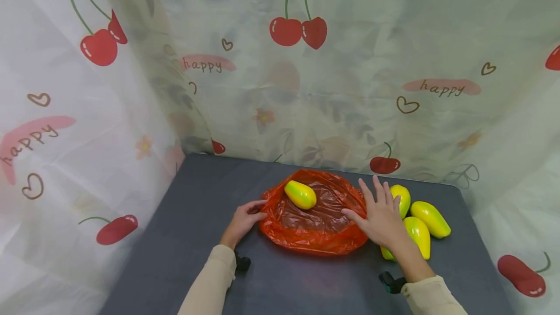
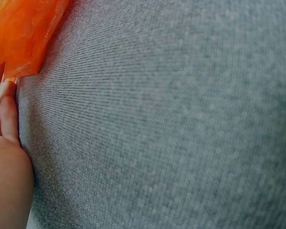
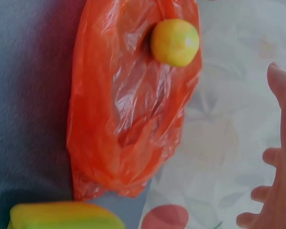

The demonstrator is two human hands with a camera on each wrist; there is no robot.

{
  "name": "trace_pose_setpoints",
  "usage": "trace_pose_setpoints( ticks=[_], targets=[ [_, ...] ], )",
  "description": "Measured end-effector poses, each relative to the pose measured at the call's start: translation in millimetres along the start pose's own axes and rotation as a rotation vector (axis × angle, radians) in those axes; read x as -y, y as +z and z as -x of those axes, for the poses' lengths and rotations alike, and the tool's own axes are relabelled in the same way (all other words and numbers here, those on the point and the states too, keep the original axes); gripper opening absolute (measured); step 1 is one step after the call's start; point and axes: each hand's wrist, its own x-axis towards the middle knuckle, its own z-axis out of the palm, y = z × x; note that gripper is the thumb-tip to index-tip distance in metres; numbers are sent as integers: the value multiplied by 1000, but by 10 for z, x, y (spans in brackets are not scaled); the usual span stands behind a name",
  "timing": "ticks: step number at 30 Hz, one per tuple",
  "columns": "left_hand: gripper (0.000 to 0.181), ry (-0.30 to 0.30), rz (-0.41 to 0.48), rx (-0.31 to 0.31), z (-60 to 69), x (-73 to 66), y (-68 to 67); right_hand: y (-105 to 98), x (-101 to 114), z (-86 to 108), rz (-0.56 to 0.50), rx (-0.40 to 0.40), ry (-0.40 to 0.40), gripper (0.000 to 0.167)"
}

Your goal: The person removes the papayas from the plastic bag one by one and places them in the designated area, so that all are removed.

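A red plastic bag (image 1: pixel 312 242) lies spread wide on the dark table, its rim rolled outward. Inside it rests one glossy yellow-green fruit (image 1: pixel 300 195), shaped like a papaya; the right wrist view shows the same fruit (image 3: pixel 175 42) end-on. My left hand (image 1: pixel 241 221) pinches the left rim of the bag between thumb and fingers; the left wrist view catches only part of the plastic (image 2: pixel 26 33). Over the right rim, my right hand (image 1: pixel 382 218) is held with its fingers spread and nothing in them. It partly covers more such fruits (image 1: pixel 418 235).
Several yellow-green fruits lie together right of the bag, one of them (image 1: pixel 430 218) farthest right. The grey table (image 1: pixel 210 179) meets a cherry-patterned curtain (image 1: pixel 341 111) behind and at both sides. Dark straps (image 1: pixel 391 282) sit at my wrists.
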Motion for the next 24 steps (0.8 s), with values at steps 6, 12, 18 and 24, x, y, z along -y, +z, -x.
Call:
trace_pose_setpoints(
  ticks=[6, 12, 18, 24],
  targets=[
    [40, 8, -1, 2, -12, 14, -3, 37, 165, -60, 13, 19, -27, 99],
    [39, 7, 10, 1, -15, 7, -6, 136, 301, -131, 35, 3, -74, 98],
    [40, 6, 15, 3, 14, -26, -21, 282, 399, -194, 42, 34, -97, 99],
    [39, -2, 20, 7, 16, -32, -14, 380, 484, -245, 11, 32, -120, 98]
  ],
)
